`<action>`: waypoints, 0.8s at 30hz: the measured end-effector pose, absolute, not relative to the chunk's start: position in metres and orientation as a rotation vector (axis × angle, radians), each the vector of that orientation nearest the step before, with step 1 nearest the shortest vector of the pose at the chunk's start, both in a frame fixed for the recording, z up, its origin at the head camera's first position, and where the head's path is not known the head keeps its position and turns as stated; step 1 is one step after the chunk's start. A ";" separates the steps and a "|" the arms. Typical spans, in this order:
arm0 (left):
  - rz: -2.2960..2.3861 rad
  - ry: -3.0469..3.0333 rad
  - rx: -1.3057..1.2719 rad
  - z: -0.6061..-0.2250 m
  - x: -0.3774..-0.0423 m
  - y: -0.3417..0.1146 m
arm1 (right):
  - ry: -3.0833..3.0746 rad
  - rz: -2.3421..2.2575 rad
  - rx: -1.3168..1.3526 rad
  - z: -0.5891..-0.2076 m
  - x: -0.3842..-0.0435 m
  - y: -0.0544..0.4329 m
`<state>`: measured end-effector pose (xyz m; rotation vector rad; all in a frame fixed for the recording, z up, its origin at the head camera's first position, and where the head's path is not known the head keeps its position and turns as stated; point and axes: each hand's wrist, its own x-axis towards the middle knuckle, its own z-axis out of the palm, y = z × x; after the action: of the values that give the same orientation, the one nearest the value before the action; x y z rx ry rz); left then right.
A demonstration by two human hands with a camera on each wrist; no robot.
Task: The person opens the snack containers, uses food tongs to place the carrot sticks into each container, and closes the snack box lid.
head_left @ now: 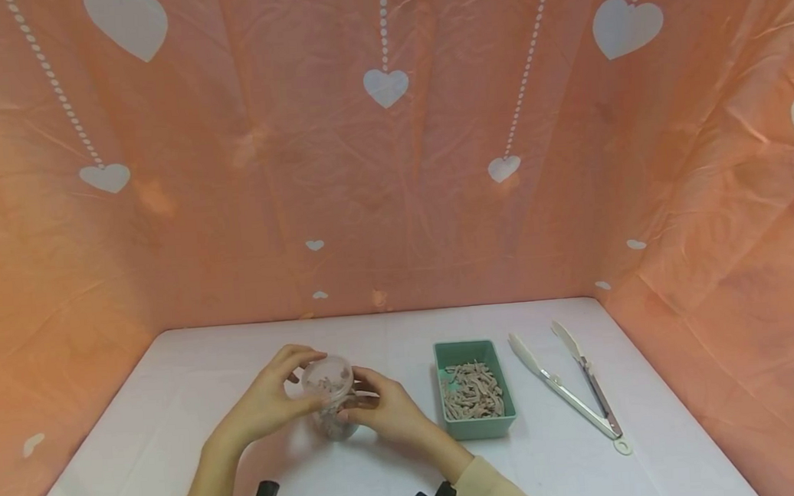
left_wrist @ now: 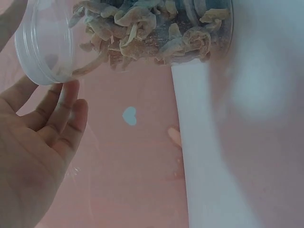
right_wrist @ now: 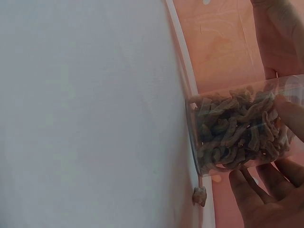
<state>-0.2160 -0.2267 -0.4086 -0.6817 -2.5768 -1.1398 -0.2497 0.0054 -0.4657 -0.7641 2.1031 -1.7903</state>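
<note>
A clear plastic jar (head_left: pixel 339 427) of dried brownish strips (right_wrist: pixel 237 126) stands on the white table, left of centre in the head view. My left hand (head_left: pixel 276 391) grips the see-through lid (left_wrist: pixel 45 42) at the top, thumb on the near side and fingers round the far side. Lower down, my right hand (head_left: pixel 390 406) holds the jar's body between thumb and fingers from the right. In the right wrist view the right thumb (right_wrist: pixel 290 116) lies across the jar wall, with the other fingers on the opposite side.
Right of the jar, a green rectangular tray (head_left: pixel 480 428) contains more of the strips (head_left: pixel 474 390). Farther right lie spread tongs (head_left: pixel 577 401) with pale tips. One small loose piece (right_wrist: pixel 200 196) lies near the jar's base. An orange cloth (head_left: pixel 395 225) with white hearts surrounds the table.
</note>
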 end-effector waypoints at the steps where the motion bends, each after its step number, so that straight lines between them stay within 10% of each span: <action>1: -1.134 -2.579 -0.684 -0.409 -0.216 -0.227 | 2.104 -1.791 -0.766 -0.466 -0.250 0.005; 24: -1.137 -2.634 -0.728 -0.408 -0.213 -0.227 | 2.113 -1.786 -0.776 -0.467 -0.251 0.006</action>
<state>-0.2132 -0.2265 -0.4077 -0.7281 -2.6338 -1.1366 -0.2506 0.0057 -0.4671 -0.7762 2.1131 -1.7859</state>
